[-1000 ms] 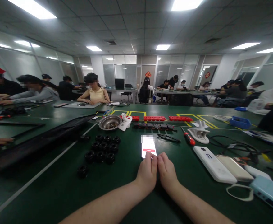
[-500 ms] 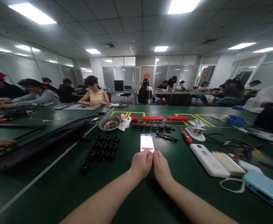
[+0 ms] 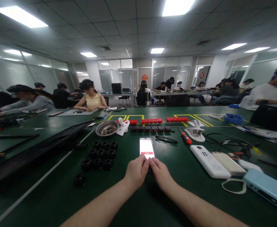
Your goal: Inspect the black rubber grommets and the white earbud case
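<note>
Wide dark-green counter (image 3: 46,201) fills the view. Both bare forearms run in over it, and the left hand (image 3: 136,171) and right hand (image 3: 160,173) sit knuckle to knuckle, fingers curled down at the near end of the slim, lit, white-screened smartphone (image 3: 146,147), which lies flat at mid-counter. Whether they actually pinch it, I cannot tell. That phone looks light, rigid, glass-faced and slick, so the long side edges seem the safest hold. Small black rubber rings (image 3: 100,154) cluster near its left side.
</note>
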Demonstrator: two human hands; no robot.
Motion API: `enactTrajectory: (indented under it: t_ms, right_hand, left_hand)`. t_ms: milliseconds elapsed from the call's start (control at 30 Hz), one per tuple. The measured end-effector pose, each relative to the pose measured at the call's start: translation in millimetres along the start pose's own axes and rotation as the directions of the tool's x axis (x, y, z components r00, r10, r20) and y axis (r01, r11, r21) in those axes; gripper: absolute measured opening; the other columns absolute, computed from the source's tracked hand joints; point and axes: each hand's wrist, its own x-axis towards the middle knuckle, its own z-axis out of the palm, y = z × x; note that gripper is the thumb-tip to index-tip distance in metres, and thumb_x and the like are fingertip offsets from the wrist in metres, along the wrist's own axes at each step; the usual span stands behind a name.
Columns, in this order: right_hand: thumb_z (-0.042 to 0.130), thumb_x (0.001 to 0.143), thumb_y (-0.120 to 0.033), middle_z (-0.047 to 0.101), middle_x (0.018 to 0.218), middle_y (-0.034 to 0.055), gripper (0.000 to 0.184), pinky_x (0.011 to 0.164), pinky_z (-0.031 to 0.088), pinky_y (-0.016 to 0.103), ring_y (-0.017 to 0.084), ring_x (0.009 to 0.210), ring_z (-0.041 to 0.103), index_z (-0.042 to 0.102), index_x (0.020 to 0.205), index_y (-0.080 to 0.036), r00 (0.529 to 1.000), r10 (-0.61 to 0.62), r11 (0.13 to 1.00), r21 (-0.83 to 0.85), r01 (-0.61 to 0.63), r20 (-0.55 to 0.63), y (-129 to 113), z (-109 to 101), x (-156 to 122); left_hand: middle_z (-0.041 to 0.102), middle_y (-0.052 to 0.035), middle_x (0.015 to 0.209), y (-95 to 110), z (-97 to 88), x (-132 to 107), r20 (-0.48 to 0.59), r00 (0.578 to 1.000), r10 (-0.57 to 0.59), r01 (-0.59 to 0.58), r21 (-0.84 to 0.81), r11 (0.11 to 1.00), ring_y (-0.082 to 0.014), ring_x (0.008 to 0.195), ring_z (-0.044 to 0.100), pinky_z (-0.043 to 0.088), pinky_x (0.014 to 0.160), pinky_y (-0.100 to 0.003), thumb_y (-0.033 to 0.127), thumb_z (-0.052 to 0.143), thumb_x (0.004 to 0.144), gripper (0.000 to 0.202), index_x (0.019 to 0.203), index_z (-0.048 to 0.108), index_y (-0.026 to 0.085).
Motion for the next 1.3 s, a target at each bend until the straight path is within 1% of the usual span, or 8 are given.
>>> enactTrajectory:
  t_ms: [167,367,467,600,733,867,1067,1300]
  right_hand:
    - [0.035,0.085,-0.034,0.056,0.068,0.0021,0.024,0.054,0.042,0.025,0.015,0.060,0.052,0.049,0.077,-0.017,1.000,-0.014,1.000,0.024,0.015,-0.004,-1.6,-2.1,-4.1]
    - [0.049,0.073,-0.016,0.049,0.110,0.0120,0.030,0.086,0.038,0.038,0.024,0.101,0.045,0.046,0.104,-0.017,0.913,-0.409,0.891,-0.212,0.402,0.012,-4.8,-8.3,-3.6]
    - [0.051,0.075,-0.028,0.053,0.103,0.0097,0.034,0.076,0.043,0.035,0.022,0.089,0.052,0.043,0.107,-0.018,0.978,-0.209,0.961,-0.191,0.200,-0.025,-6.5,-12.9,-5.0]
    - [0.033,0.085,-0.040,0.056,0.063,0.0015,0.032,0.052,0.041,0.026,0.015,0.057,0.052,0.051,0.071,-0.018,0.987,0.047,0.993,-0.115,-0.029,0.155,-1.4,-22.7,-13.3]
    - [0.045,0.079,-0.031,0.060,0.080,0.0041,0.017,0.061,0.042,0.028,0.017,0.069,0.054,0.053,0.088,-0.018,0.975,-0.053,0.981,-0.171,0.091,0.216,8.5,-31.8,-23.3]
    - [0.052,0.074,-0.025,0.055,0.102,0.0063,0.043,0.070,0.042,0.029,0.018,0.081,0.054,0.040,0.114,-0.021,0.975,-0.141,0.968,-0.184,0.172,0.172,14.0,-34.7,-22.8]
    - [0.042,0.082,-0.038,0.057,0.062,-0.0011,0.022,0.053,0.040,0.025,0.015,0.056,0.054,0.048,0.093,-0.019,0.986,0.095,0.990,-0.116,-0.080,0.134,18.8,-34.1,-13.4]
    - [0.054,0.073,-0.022,0.058,0.094,0.0051,0.032,0.071,0.042,0.030,0.018,0.079,0.054,0.047,0.105,-0.020,0.986,-0.079,0.992,-0.088,0.093,0.148,11.7,-33.4,-20.7]
  left_hand:
    - [0.046,0.0018,0.059,-1.5,0.4,-0.5,-0.041,0.999,-0.006,0.004,-0.054,0.999,-0.0138,0.056,0.042,0.029,0.056,-0.025,0.041,0.038,0.079,0.028,0.062,0.045,0.020]
    - [0.052,-0.0028,0.067,-14.8,16.6,10.3,-0.111,0.974,-0.199,0.167,-0.246,0.955,-0.0155,0.063,0.050,0.038,0.057,-0.025,0.044,0.021,0.083,0.039,0.073,0.047,0.016]
    - [0.051,-0.0018,0.064,-17.2,19.7,8.1,-0.065,0.969,-0.238,0.206,-0.315,0.926,-0.0139,0.058,0.050,0.039,0.051,-0.024,0.048,0.021,0.082,0.043,0.076,0.048,0.015]
    - [0.051,-0.0008,0.066,-17.0,19.5,-1.2,0.005,0.980,-0.198,0.188,-0.331,0.925,-0.0122,0.058,0.050,0.038,0.047,-0.020,0.050,0.031,0.080,0.038,0.072,0.048,0.017]
    - [0.046,0.0031,0.053,-17.3,22.3,-4.5,0.117,0.975,-0.191,0.219,-0.309,0.925,-0.0080,0.038,0.041,0.030,0.034,-0.018,0.049,0.031,0.080,0.039,0.071,0.049,0.016]
    - [0.045,0.0035,0.054,-14.0,24.2,-3.7,0.182,0.962,-0.204,0.251,-0.295,0.922,-0.0072,0.034,0.040,0.029,0.031,-0.018,0.049,0.027,0.081,0.041,0.075,0.049,0.016]
    - [0.048,0.0032,0.058,-10.1,24.4,-6.9,0.247,0.962,-0.116,0.174,-0.226,0.958,-0.0079,0.041,0.043,0.034,0.040,-0.020,0.048,0.029,0.082,0.038,0.079,0.049,0.017]
    - [0.047,0.0022,0.063,-12.4,22.5,-2.6,0.248,0.960,-0.128,0.183,-0.214,0.960,-0.0078,0.044,0.041,0.032,0.040,-0.020,0.047,0.029,0.082,0.037,0.079,0.050,0.016]
